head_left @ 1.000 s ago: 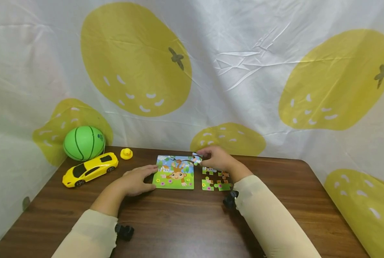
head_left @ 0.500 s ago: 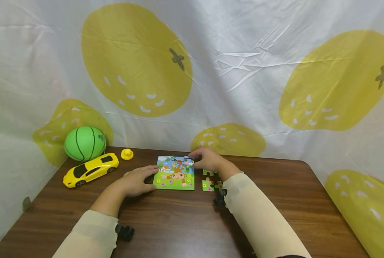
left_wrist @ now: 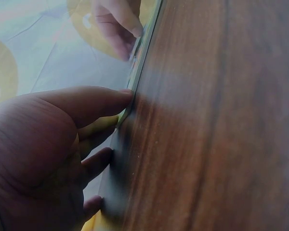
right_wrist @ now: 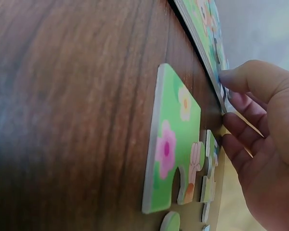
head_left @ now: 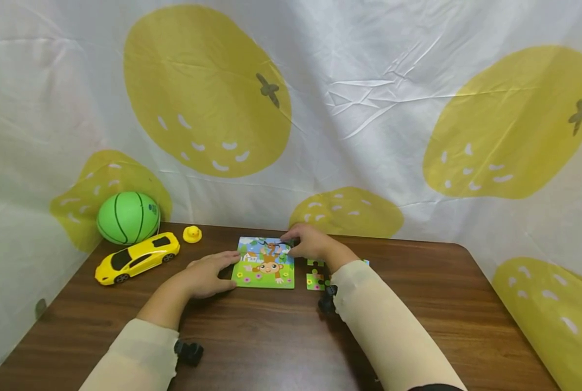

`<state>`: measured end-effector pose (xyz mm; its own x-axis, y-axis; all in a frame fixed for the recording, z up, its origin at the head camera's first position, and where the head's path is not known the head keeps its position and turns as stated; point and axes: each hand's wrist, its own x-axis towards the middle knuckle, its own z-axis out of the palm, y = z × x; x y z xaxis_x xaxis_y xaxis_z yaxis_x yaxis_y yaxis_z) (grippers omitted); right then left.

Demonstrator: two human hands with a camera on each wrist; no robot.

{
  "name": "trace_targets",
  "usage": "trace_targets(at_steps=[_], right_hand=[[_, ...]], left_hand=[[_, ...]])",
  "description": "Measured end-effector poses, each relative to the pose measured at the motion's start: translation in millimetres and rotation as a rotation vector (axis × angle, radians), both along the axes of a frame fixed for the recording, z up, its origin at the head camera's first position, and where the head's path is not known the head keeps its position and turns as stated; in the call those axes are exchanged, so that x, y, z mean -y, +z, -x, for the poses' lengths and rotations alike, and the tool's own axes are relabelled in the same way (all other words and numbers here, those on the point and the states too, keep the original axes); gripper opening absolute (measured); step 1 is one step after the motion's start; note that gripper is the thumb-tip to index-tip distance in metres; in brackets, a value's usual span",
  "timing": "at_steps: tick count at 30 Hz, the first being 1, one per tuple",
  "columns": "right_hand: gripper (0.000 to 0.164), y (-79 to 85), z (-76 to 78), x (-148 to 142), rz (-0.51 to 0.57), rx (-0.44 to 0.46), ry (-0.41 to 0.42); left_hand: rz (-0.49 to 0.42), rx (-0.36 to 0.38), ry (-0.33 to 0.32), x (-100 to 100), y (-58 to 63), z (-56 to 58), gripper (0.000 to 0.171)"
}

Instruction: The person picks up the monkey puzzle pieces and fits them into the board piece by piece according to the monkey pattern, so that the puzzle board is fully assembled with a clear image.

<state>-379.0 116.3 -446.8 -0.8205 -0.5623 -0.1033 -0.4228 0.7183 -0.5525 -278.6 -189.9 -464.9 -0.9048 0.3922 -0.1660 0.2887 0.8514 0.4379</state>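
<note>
A square puzzle board [head_left: 261,277] with a monkey picture lies on the table. My left hand [head_left: 208,275] rests along its left side, thumb at the near corner and a fingertip on the edge farther up. At the board's far right corner my right hand [head_left: 312,243] pinches a puzzle piece between thumb and fingers, low over the board; the fingers hide most of that piece. Loose puzzle pieces lie right of the board, partly under the right forearm. The right wrist view has a green piece [right_wrist: 168,144] with a pink flower close up.
On the left of the brown table [head_left: 261,342] stand a yellow toy car [head_left: 137,258], a green ball [head_left: 128,217] and a small yellow duck [head_left: 192,234]. A white curtain [head_left: 349,130] with yellow fruit prints hangs behind the table.
My right hand has moved left with the puzzle piece, from beside the board to its far right corner, and lowered it there. The left hand has stayed in place.
</note>
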Motion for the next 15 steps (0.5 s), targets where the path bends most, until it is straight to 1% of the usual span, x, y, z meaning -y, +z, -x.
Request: trace_targets(at_steps=[3, 9, 15], right_hand=[[0.045, -1.3, 0.4, 2.1, -0.008, 0.01, -0.016], [0.042, -4.4, 1.9, 6.3, 0.009, 0.027, -0.06], [0.041, -3.3, 0.6, 7.8, 0.015, 0.049, -0.089]], left_hand=[[0.001, 0.002, 0.001, 0.4, -0.6, -0.2, 0.072], [-0.005, 0.002, -0.001, 0.7, -1.6, -0.1, 0.072], [-0.01, 0.001, 0.001, 0.0, -0.4, -0.4, 0.071]])
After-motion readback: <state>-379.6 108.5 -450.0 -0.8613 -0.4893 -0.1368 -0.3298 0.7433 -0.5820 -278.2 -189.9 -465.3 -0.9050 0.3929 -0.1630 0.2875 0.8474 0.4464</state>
